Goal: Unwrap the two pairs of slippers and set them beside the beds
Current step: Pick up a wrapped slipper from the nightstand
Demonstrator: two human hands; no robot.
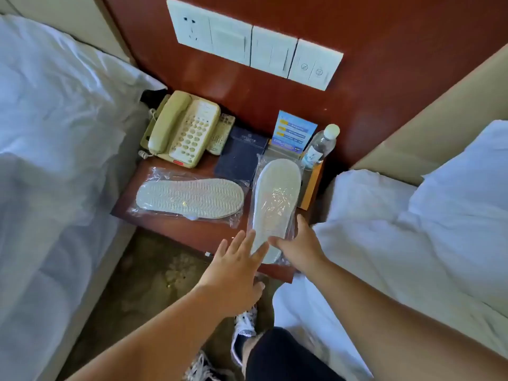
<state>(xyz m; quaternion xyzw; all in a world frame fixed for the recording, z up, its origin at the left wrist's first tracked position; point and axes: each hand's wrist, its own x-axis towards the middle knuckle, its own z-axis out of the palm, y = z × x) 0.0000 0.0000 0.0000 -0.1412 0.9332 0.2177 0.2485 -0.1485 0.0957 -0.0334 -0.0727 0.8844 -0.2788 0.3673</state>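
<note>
Two pairs of white slippers in clear plastic wrap lie on the red-brown nightstand between two beds. The left wrapped pair lies sideways, sole up. The right wrapped pair points toward the wall and overhangs the front edge. My right hand grips the near end of the right pair, thumb on top. My left hand reaches in with fingers spread, its fingertips touching the same wrap's left edge.
On the nightstand stand a cream telephone, a remote, a dark booklet, a blue card stand and a water bottle. White-sheeted beds flank it. Carpeted floor and my sneakers lie below.
</note>
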